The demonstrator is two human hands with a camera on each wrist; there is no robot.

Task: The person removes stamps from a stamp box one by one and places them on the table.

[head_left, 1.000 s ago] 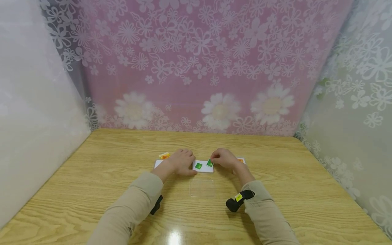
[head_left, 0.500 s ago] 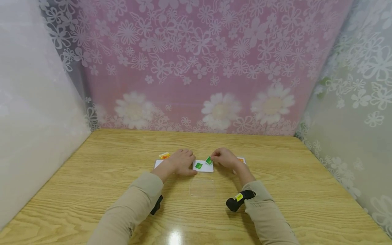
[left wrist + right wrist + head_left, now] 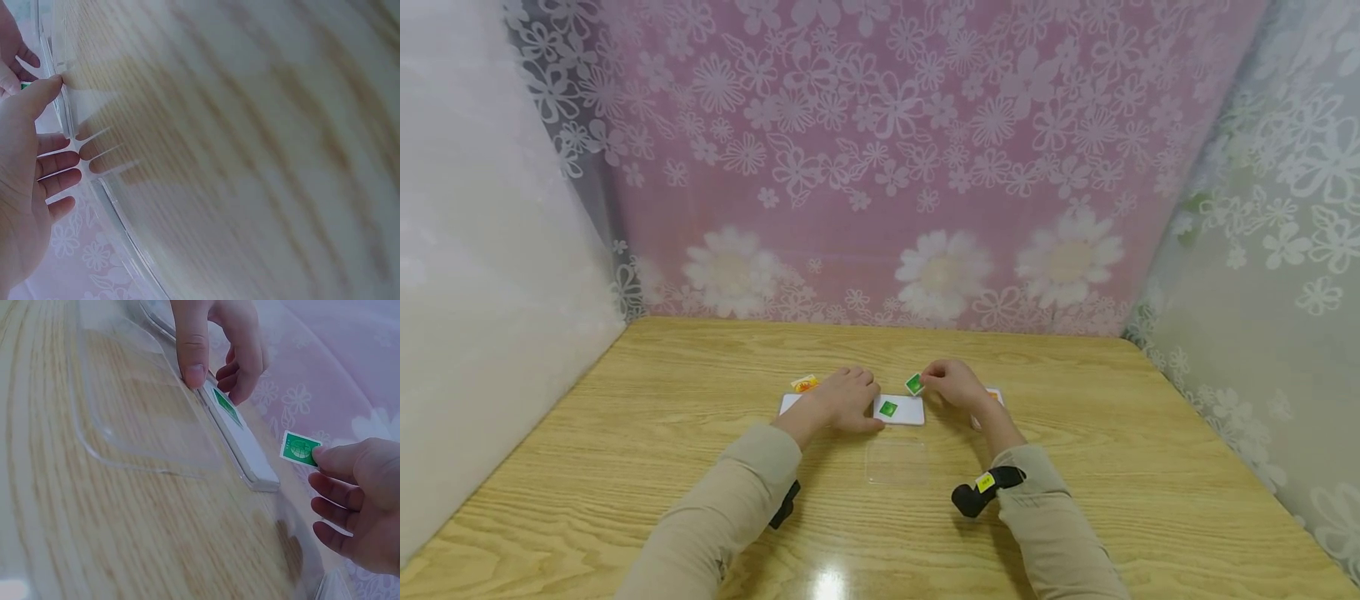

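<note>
A small green stamp [image 3: 914, 384] with a white border is pinched between the thumb and fingertips of my right hand [image 3: 957, 385]. It is held in the air just past the far right corner of a flat white box [image 3: 912, 413]. On top of that box lies another green stamp [image 3: 888, 409]. My left hand [image 3: 848, 400] holds the box's left part, its thumb at the near edge and its fingers at the far side, as the right wrist view shows. The hand covers that end of the box.
A clear plastic lid [image 3: 125, 465] lies in front of the box. Left of it, another white piece [image 3: 788, 402] shows beside a yellow-orange printed piece [image 3: 805, 383]. Behind the right wrist sits a white item with orange print [image 3: 994, 394]. A floral curtain [image 3: 880, 167] borders the table.
My right hand has lifted the pinched green stamp off the right part of the white box and moved it slightly away, past the far edge. My left hand has stayed in place.
</note>
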